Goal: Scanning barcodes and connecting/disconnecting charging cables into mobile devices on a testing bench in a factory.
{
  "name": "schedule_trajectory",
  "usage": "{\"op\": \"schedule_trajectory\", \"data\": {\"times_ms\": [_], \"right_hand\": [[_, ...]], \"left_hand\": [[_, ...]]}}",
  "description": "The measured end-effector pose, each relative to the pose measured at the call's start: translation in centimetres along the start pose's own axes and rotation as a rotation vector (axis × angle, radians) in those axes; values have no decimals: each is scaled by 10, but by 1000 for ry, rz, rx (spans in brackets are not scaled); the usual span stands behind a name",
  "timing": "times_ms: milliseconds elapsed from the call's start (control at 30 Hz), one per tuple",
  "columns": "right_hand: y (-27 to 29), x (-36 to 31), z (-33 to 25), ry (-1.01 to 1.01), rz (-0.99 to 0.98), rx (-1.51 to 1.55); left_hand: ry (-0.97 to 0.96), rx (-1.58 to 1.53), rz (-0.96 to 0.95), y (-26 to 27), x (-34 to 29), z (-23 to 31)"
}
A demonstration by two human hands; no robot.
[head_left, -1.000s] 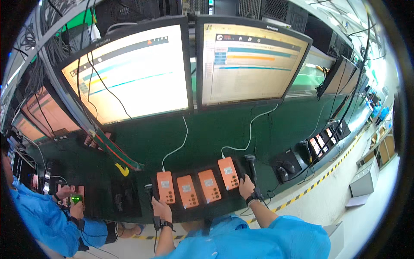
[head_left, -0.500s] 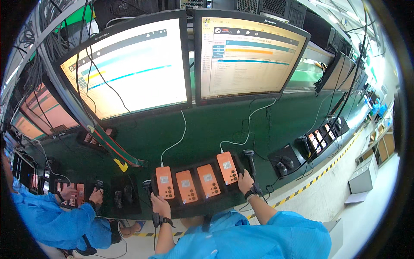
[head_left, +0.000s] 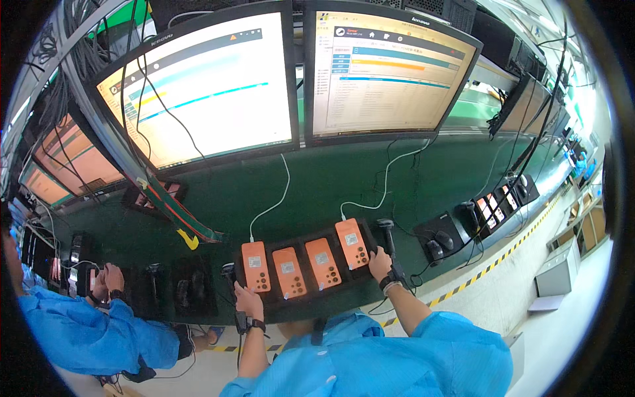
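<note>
A black tray (head_left: 307, 299) lies at the front edge of the green bench, holding several orange phones with their backs up. My left hand (head_left: 249, 303) grips its left end, beside the leftmost phone (head_left: 255, 267). At the right end my right hand (head_left: 381, 264) holds the tray's edge, close to the rightmost phone (head_left: 352, 243). White cables run to these two outer phones. Between them lie two more phones, one left of centre (head_left: 289, 273) and one right of centre (head_left: 323, 264), with no cable. Each phone bears a pale label.
Two monitors (head_left: 198, 92) stand behind the tray. Handheld scanners flank it, one on the right (head_left: 386, 237) and one on the left (head_left: 229, 272). A mouse pad (head_left: 440, 229) with dark mice lies farther right. At left a co-worker's hands (head_left: 109, 281) work over the bench.
The view has shifted slightly, so the bench sits higher in the picture. My hands stay on the tray. The co-worker's hands have moved left and come together.
</note>
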State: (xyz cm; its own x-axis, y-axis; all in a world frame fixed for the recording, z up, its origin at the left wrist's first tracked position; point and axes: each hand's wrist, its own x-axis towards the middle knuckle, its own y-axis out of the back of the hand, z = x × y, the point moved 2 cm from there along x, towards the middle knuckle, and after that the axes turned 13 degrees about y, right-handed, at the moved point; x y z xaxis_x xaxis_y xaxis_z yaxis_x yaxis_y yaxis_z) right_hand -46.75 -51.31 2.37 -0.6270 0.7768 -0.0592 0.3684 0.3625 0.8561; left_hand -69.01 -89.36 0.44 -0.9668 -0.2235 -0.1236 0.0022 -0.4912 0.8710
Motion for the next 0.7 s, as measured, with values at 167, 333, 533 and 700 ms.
{"op": "schedule_trajectory", "data": {"times_ms": [167, 333, 533, 700], "right_hand": [[1, -3, -4, -5, 14, 22], [5, -9, -6, -73, -24, 85], [-3, -9, 2, 55, 59, 73], [-9, -3, 8, 90, 130, 31]], "left_hand": [[-45, 20, 45, 0, 2, -3], [-36, 29, -20, 6, 3, -1], [-51, 45, 2, 5, 2, -1], [-20, 51, 3, 5, -2, 1]]}}
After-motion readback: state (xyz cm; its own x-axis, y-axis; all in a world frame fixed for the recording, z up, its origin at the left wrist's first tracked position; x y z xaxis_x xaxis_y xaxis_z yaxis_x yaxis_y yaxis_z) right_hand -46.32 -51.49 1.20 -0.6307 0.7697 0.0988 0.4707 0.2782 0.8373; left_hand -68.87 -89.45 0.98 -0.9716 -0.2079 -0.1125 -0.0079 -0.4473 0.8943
